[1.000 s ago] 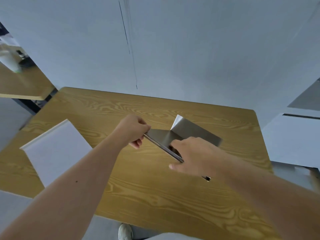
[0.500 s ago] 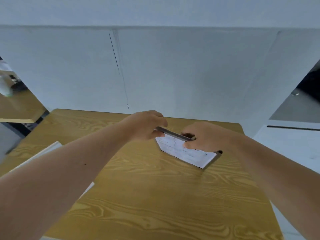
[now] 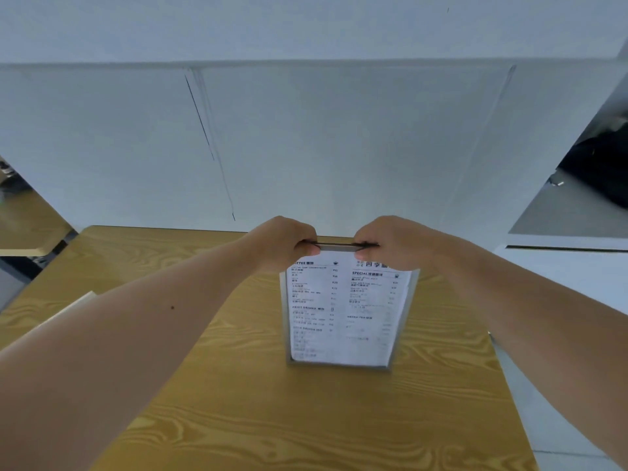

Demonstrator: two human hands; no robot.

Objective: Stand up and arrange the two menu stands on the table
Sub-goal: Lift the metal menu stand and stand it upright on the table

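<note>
A metal-framed menu stand (image 3: pixel 343 314) with a white printed sheet stands upright near the middle right of the wooden table (image 3: pixel 238 419), its printed face toward me. My left hand (image 3: pixel 285 241) pinches the stand's top edge at its left corner. My right hand (image 3: pixel 390 241) pinches the same edge at its right corner. Its lower edge rests on the tabletop. The second menu stand (image 3: pixel 68 309) shows only as a pale sliver at the table's left side, mostly hidden behind my left forearm.
A white partition wall (image 3: pixel 339 147) rises directly behind the table's far edge. Another wooden table (image 3: pixel 30 226) stands at the far left. A white surface (image 3: pixel 577 277) lies to the right, beyond the table's right edge.
The stand has gone from lying tilted and folded in my hands to upright with the menu facing me. Both hands shifted to its top corners. My view tipped up toward the wall.
</note>
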